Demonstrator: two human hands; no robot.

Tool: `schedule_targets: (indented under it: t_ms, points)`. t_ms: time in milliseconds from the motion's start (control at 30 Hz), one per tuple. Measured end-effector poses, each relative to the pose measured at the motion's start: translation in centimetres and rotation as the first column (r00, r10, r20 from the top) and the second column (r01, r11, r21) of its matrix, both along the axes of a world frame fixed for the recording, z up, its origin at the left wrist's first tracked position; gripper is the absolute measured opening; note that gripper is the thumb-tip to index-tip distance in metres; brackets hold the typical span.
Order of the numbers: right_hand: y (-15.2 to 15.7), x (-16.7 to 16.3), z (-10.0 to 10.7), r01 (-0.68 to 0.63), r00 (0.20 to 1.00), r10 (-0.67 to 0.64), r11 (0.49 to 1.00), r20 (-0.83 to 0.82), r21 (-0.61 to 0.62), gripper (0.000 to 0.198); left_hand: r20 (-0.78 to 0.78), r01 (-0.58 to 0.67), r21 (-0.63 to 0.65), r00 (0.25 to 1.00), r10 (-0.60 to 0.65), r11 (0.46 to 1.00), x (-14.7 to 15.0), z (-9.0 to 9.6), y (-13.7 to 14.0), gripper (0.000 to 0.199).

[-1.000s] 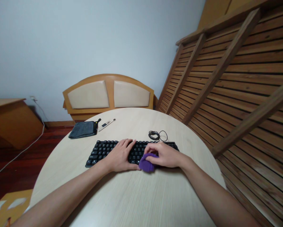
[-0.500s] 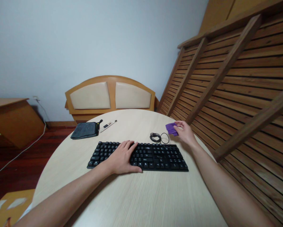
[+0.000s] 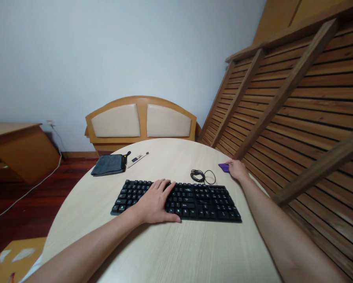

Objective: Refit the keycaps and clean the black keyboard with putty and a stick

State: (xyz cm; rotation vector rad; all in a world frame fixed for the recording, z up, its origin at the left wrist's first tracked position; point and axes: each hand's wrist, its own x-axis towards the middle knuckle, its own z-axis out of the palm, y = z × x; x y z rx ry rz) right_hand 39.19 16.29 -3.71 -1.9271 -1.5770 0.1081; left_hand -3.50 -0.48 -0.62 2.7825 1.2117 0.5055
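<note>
A black keyboard (image 3: 191, 201) lies flat across the middle of the round table (image 3: 176, 243). Spread over its left-centre keys is my left hand (image 3: 155, 201), fingers apart, with the thumb along the front edge. My right hand (image 3: 237, 169) is at the table's right side, its fingers closed on a folded purple cloth (image 3: 224, 168), low at the tabletop; part of the cloth is hidden behind the fingers. A coiled black cable (image 3: 198, 176) rests behind the keyboard, to the left of the cloth.
On the left of the table lie a dark grey cloth (image 3: 108, 164), a black-handled tool (image 3: 127, 155) and thin brushes or sticks (image 3: 137, 159). A slatted wooden frame (image 3: 282, 118) leans close along the right. Behind the table stands a headboard (image 3: 143, 118).
My right hand has carried the purple cloth slightly right and lower, down toward the tabletop. My left hand stays on the keyboard. The view has shifted slightly.
</note>
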Motion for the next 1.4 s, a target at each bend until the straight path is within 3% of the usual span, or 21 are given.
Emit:
schedule_targets:
  t_ms: [200,367,467,600,767,900,1100,1267,1400]
  points:
    - [0.3,-1.2,-1.3,-0.076,0.979,0.090,0.994,0.184,-0.081,0.048,-0.005,-0.007,-0.010,1.000,0.007,1.000,-0.1,-0.3,0.1,0.122]
    - [0.5,-0.9,-2.8,0.001,0.970,0.049,0.979,0.237,-0.205,0.058,-0.096,-0.044,-0.067,0.995,0.038,0.997,-0.1,-0.5,0.0,0.121]
    - [0.4,0.0,-2.5,0.022,0.966,0.034,0.977,0.256,-0.214,0.062,-0.128,-0.069,-0.096,0.990,0.056,0.993,-0.1,-0.3,-0.2,0.122]
    - [-0.2,0.7,-0.9,-0.053,0.954,0.096,0.986,0.284,-0.157,0.072,-0.119,-0.060,-0.089,0.992,0.050,0.994,-0.1,-0.3,-0.3,0.121]
    - [-1.0,0.4,0.9,-0.072,0.948,0.103,0.991,0.302,-0.111,0.033,-0.125,-0.065,-0.092,0.991,0.054,0.994,-0.1,-0.4,-0.2,0.121]
    - [-0.9,0.1,1.7,0.023,0.971,-0.004,0.997,0.239,-0.077,0.020,-0.122,-0.063,-0.086,0.991,0.052,0.994,-0.1,-0.4,-0.2,0.121]
    - [0.2,0.4,2.6,0.167,0.986,-0.167,0.986,0.010,-0.001,0.029,-0.120,-0.060,-0.069,0.991,0.051,0.996,-0.2,-0.6,-0.2,0.119]
    - [0.1,1.4,2.3,0.210,0.965,-0.218,0.975,-0.148,-0.065,0.035,-0.109,-0.046,-0.047,0.993,0.040,0.998,-0.2,-0.9,-0.1,0.119]
    - [-0.5,2.7,2.1,0.246,0.948,-0.269,0.958,-0.168,-0.146,0.041,-0.122,-0.058,-0.062,0.991,0.050,0.996,-0.1,-0.6,-0.2,0.120]
